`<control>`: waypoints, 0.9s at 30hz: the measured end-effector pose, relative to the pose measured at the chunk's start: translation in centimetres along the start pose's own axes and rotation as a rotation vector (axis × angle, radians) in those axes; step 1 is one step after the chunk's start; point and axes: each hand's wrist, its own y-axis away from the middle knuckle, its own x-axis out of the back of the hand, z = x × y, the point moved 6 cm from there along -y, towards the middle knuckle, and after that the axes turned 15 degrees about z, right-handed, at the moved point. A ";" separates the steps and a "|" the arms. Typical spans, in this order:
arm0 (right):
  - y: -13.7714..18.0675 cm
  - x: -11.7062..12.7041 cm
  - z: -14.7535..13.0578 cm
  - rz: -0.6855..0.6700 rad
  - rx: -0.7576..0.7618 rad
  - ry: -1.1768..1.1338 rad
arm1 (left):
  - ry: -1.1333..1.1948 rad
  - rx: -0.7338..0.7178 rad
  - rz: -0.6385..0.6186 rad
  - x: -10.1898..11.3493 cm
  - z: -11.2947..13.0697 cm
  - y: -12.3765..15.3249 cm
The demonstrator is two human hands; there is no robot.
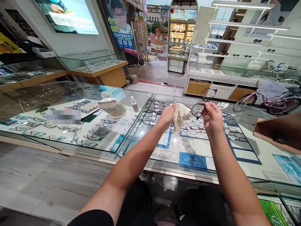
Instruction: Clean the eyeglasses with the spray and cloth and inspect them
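Observation:
A cream cleaning cloth (180,117) hangs in folds from my left hand (167,115), which is closed on it. My right hand (213,117) grips a pair of dark, round-rimmed eyeglasses (198,110) near the bridge. One lens points toward the cloth, and the other rises above my fingers. Only a narrow gap, if any, separates cloth and near lens. Both hands are held over the glass display counter (162,157), where several spectacle frames lie in rows under the glass.
On the counter to the left stand a small white spray bottle (134,104), a white rounded device (112,107) and a calculator-like keypad (86,106). A brown wooden tray (278,133) sits at right. Beyond are an oval mirror (181,37) and a pink bicycle (270,99).

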 end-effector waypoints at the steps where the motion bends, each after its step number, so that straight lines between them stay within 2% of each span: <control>1: 0.1 0.1 -0.8 0.005 0.076 0.012 | 0.008 0.022 0.045 0.5 0.2 -0.3; 3: 0.6 0.1 -2.2 -0.011 0.237 0.073 | 0.016 0.106 0.037 1.1 0.5 -0.5; 5: 1.6 -0.4 -3.2 -0.084 0.412 0.215 | -0.011 0.248 -0.096 0.9 0.4 -0.2; 8: 3.9 -1.9 -3.8 -0.272 0.728 0.486 | -0.067 0.429 -0.315 0.5 -0.1 0.7; 11: 6.3 -3.4 -3.3 -0.451 1.013 0.704 | -0.060 0.470 -0.404 0.8 -0.4 0.7; 13: 7.3 -3.9 -2.7 -0.535 1.129 0.806 | -0.073 0.481 -0.460 1.1 -0.5 0.6; 15: 7.8 -4.2 -2.3 -0.584 1.186 0.858 | -0.106 0.479 -0.484 1.7 -0.4 0.3; 17: 8.0 -4.1 -2.2 -0.599 1.205 0.878 | -0.136 0.460 -0.446 2.4 0.0 0.0; 22: 8.3 -3.8 -2.9 -0.554 1.266 0.858 | -0.194 0.402 -0.369 3.4 1.4 -0.1; 27: 9.2 -4.2 -2.8 -0.598 1.286 0.858 | -0.080 0.204 -0.375 3.1 2.4 0.4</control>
